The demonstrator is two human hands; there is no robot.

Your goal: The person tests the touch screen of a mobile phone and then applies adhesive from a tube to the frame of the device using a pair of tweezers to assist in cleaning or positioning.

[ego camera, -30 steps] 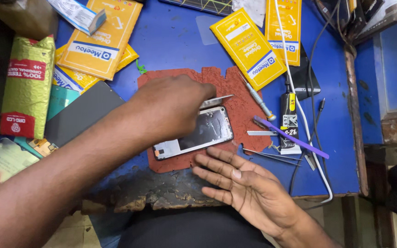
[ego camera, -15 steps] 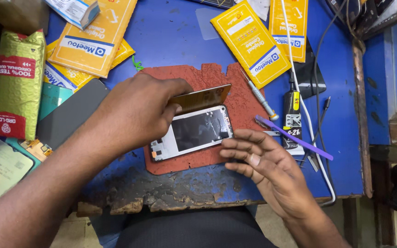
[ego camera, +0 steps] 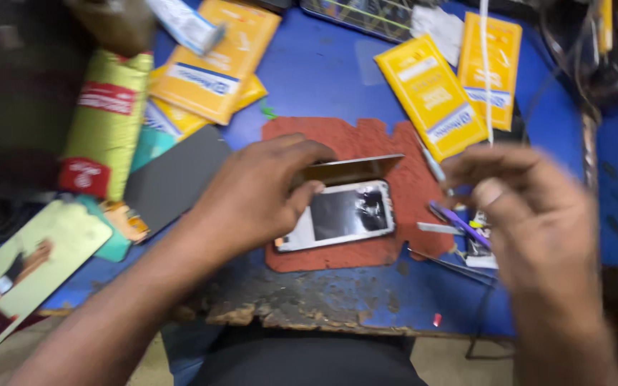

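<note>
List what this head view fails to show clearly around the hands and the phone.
- Right hand: motion-blurred; whether it holds anything is unclear.
- Phone: its left end is hidden under the left hand.
- Thin panel: the gripped end is covered by the fingers.
- Small tools: blurred, partly behind the right hand.

Blue-topped workbench, paint worn off along front edge w/ bare chipped wood showing. A second blue surface butts against the bench on the right, dark gap btwn them. Pale floor visible below the edge; light is even & fairly bright, far left side in deep shadow
</note>
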